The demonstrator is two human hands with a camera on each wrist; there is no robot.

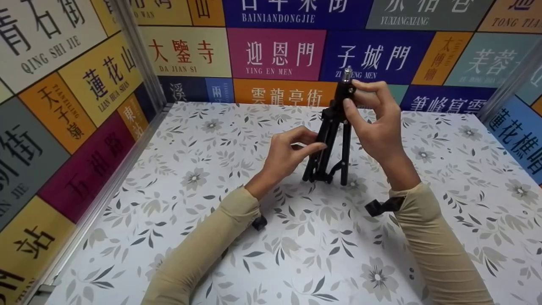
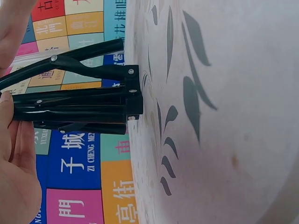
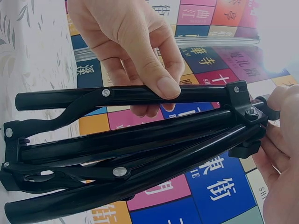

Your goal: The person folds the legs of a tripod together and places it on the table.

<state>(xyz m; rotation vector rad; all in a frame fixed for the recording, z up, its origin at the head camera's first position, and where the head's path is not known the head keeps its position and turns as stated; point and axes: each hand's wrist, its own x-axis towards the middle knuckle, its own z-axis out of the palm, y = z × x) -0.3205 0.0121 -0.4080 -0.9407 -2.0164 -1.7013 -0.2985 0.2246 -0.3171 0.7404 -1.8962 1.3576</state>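
A small black tripod (image 1: 346, 152) stands slightly tilted near the middle of the table, its legs mostly folded together. A silver screw (image 1: 347, 74) tips its upper end. My right hand (image 1: 381, 127) holds the tripod's top section between thumb and fingers. My left hand (image 1: 286, 150) pinches one of the legs, with the thumb on the near side, as the right wrist view shows on that black leg (image 3: 196, 93). Hinged braces (image 3: 60, 109) join the legs to a lower central hub (image 2: 134, 102), which is close to the tabletop.
A white tabletop (image 1: 203, 262) with a grey leaf and flower print lies under both arms. Panels with coloured street-name signs (image 1: 277, 53) rise behind and at both sides. Metal strips (image 1: 142, 51) run along the left panel's edges. Black straps (image 1: 383, 206) are on the wrists.
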